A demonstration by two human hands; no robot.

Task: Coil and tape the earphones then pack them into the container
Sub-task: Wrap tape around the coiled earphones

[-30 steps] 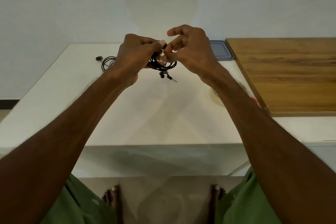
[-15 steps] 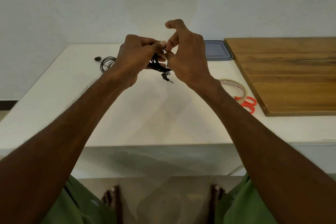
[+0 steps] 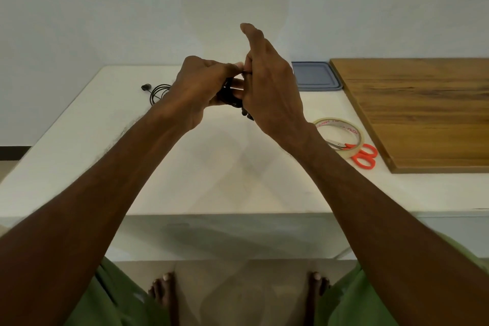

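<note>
We see the left hand [image 3: 201, 87] curled around a bundle of black earphones [image 3: 229, 96], lifted above the far middle of the table [image 3: 211, 172], probably so the loops cannot spring open. The right hand [image 3: 270, 87] meets it from the right, lower fingers tucked against the bundle and one finger raised straight. We judge it is pinching or pressing tape onto the coil, though no tape shows there. A second set of earphones [image 3: 158, 91] lies on the table just left of the left hand. The tape roll [image 3: 341, 135] and orange scissors [image 3: 363, 155] sit touching near the right wrist, within easy reach. The grey-blue container [image 3: 315, 76] waits far right beside the wooden board [image 3: 423, 108], lid on.
</note>
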